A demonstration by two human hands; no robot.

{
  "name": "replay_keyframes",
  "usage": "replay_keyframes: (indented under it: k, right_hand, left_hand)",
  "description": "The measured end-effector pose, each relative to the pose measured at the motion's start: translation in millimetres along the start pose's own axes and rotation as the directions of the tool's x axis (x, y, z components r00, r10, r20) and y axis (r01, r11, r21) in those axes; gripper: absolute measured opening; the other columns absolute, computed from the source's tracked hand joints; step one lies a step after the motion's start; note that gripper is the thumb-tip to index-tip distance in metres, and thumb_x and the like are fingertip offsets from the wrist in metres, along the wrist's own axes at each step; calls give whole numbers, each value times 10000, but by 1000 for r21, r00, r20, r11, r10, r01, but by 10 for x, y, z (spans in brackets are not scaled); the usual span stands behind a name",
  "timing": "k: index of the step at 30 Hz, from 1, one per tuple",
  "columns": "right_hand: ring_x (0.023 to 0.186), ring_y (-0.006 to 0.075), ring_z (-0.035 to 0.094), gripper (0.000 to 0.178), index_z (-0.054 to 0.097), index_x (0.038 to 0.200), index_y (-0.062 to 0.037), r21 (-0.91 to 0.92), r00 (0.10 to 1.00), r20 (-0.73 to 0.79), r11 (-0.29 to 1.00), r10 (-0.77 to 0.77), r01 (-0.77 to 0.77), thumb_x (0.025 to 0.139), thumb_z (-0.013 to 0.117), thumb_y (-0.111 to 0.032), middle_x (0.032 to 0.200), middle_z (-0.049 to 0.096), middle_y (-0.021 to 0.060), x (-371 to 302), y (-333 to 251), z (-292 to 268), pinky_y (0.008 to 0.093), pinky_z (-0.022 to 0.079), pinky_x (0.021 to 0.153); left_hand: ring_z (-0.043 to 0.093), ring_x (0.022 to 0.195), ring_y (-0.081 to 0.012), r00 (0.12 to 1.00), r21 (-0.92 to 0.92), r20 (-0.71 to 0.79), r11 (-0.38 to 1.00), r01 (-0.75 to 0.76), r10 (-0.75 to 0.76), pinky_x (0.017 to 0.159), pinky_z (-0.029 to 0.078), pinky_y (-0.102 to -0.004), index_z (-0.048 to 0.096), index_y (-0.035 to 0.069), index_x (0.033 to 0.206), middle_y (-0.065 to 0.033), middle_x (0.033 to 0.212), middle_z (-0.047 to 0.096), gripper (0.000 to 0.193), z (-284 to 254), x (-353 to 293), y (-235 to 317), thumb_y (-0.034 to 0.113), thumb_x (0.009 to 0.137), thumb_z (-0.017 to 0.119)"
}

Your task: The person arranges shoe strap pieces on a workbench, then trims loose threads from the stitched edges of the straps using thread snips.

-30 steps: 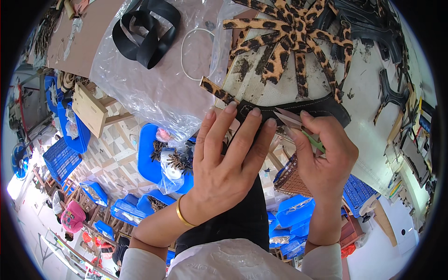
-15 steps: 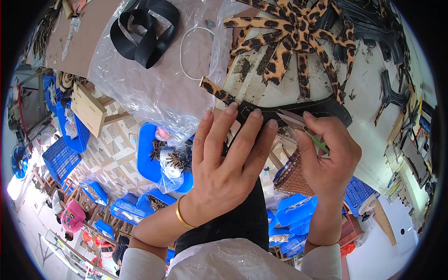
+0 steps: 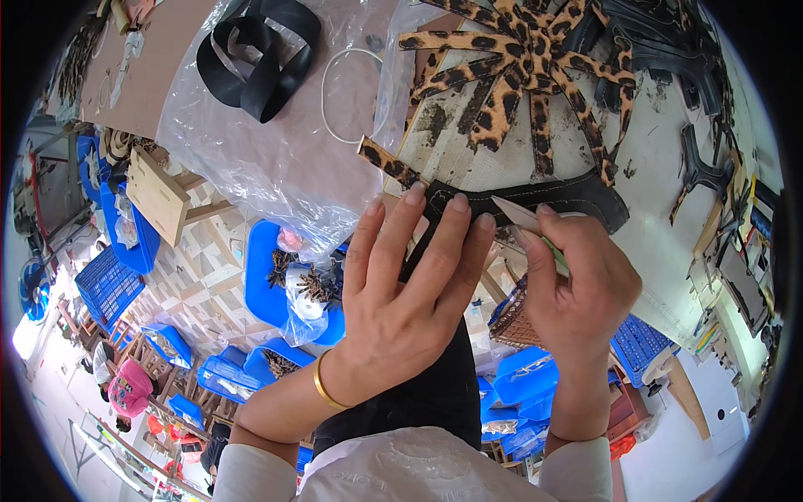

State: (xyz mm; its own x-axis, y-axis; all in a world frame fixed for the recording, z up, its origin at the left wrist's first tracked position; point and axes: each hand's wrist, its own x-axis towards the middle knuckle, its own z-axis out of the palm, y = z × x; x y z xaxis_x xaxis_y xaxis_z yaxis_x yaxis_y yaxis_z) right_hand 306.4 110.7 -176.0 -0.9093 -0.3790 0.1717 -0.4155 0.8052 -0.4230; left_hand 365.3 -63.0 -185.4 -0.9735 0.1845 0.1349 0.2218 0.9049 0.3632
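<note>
My left hand (image 3: 410, 293), with a gold bangle at the wrist, lies flat with its fingers spread on the near end of a black stitched strap piece (image 3: 544, 197) at the table edge. My right hand (image 3: 577, 284) grips a small knife (image 3: 523, 219) with a pale blade and green handle, its tip resting on the black piece close to my left fingertips. A leopard-print strip (image 3: 389, 163) sticks out just beyond my left fingers. Past it, several leopard-print strips (image 3: 519, 75) lie fanned out on the white work surface (image 3: 661, 176).
A clear plastic sheet (image 3: 276, 159) covers the table's left part, with black loops (image 3: 259, 54) and a thin white ring (image 3: 355, 96) on it. More black cut pieces (image 3: 669, 42) lie at the far right. Blue crates (image 3: 272, 276) stand on the floor below.
My left hand and the knife hand have shifted only slightly; the knife tip stays on the black piece.
</note>
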Motion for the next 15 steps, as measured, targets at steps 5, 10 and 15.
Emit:
replay_keyframes:
  k: [5, 10, 15]
  right_hand:
    - [648, 226, 666, 179, 686, 982, -19, 338, 985, -87, 934, 149, -111, 836, 773, -73, 789, 667, 90, -131, 157, 7, 302, 508, 566]
    - [679, 233, 685, 267, 671, 1021, 3, 285, 979, -69, 944, 191, -164, 807, 809, -76, 828, 683, 117, -32, 136, -105, 302, 528, 588]
    - [684, 259, 691, 265, 678, 1018, -21, 169, 991, -51, 979, 122, -112, 797, 806, -93, 840, 690, 98, -96, 151, -50, 330, 535, 572]
  left_hand:
    - [517, 1312, -322, 996, -23, 45, 996, -81, 82, 1086, 418, -475, 702, 130, 1241, -73, 1389, 598, 515, 47, 24, 40, 150, 733, 787]
    - [520, 1305, -345, 998, -159, 3, 986, -55, 56, 1081, 427, -448, 687, 84, 1239, -131, 1392, 584, 518, 139, 50, 131, 108, 730, 786]
    - [520, 1312, -385, 1000, -123, 20, 992, -8, 11, 1093, 406, -497, 672, 113, 1286, -146, 1389, 560, 603, 107, 40, 180, 112, 700, 816]
